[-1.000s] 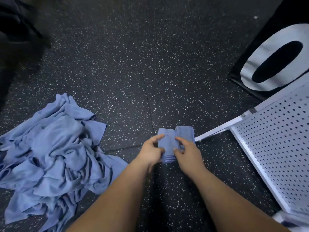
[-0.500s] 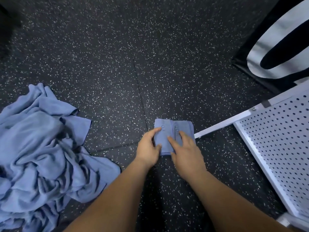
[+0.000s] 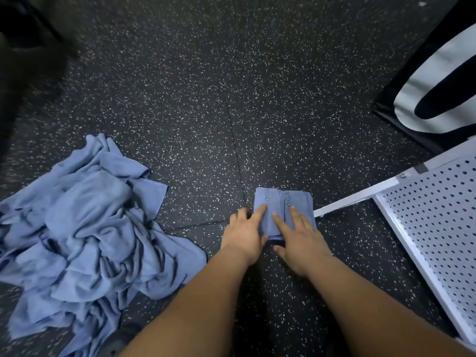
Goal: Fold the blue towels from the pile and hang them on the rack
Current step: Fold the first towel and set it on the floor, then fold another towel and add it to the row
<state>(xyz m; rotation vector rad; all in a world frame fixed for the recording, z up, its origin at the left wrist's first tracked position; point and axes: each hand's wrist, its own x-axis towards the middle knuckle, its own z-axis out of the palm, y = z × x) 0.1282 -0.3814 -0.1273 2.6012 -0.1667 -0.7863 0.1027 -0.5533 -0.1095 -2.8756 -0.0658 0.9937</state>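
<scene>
Folded towel sits on the floor, near centre; left hand and right hand press it flat with straight fingers, gripping nothing. Soft, light, likely to spring open, so I'd pinch the near stacked edge. Rack just right, pile left, open floor beyond.

The only legible sign is one large white character on the black banner at the upper right. It is a thick oval ring with a dark slot in its middle, and it reads as either a zero or a capital O. The frame edge cuts it off, so any neighbouring characters are out of view. The folded towel carries small stitched marks near its far edge, too small to read.
</scene>
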